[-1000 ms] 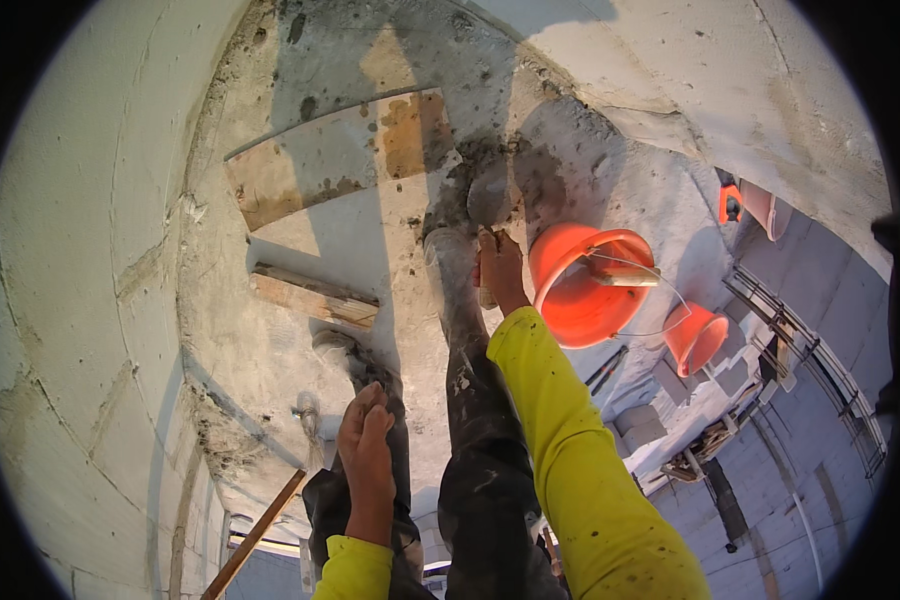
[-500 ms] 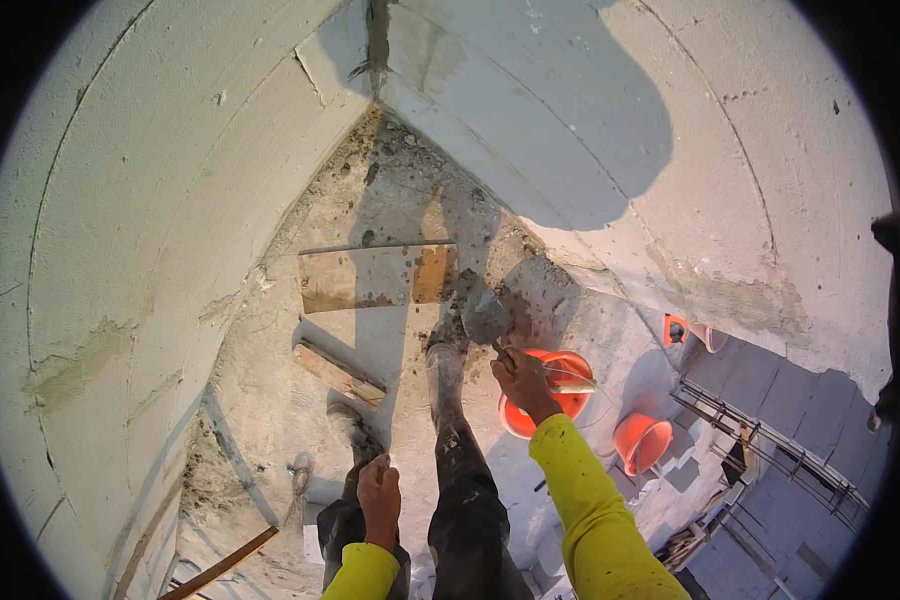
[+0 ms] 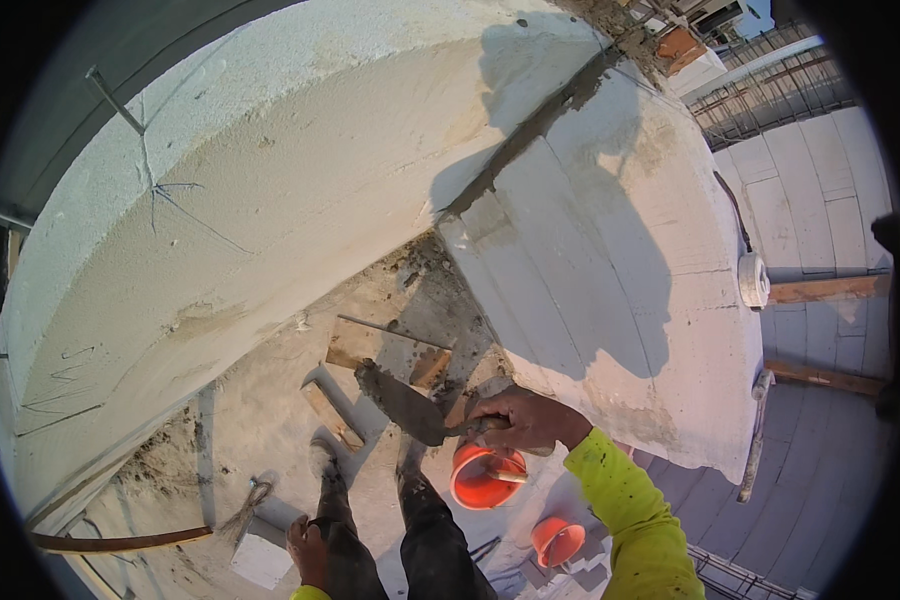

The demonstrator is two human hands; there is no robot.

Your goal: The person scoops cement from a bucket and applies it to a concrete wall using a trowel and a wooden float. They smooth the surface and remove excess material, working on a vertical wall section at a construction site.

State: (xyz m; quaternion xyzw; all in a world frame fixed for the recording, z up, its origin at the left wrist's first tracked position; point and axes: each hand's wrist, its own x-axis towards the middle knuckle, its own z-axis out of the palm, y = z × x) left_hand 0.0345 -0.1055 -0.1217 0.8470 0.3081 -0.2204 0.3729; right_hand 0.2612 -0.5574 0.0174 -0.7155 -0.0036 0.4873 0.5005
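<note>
The right hand (image 3: 525,420) is clamped on a trowel (image 3: 402,405), whose grey blade points leftward above the floor (image 3: 260,420), partly in front of a flat board (image 3: 348,340). An orange bucket (image 3: 461,488) stands just below that hand in view. The left hand (image 3: 307,552), well apart, curls by the left leg (image 3: 353,562); whether it grips anything cannot be told

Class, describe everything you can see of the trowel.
The trowel has a dull grey, metal-looking blade, rough and smeared with what looks like mortar. A narrow neck joins blade to handle, which the right hand grips and mostly hides. It appears raised above the floor, blade pointing toward the picture's upper left.
</note>
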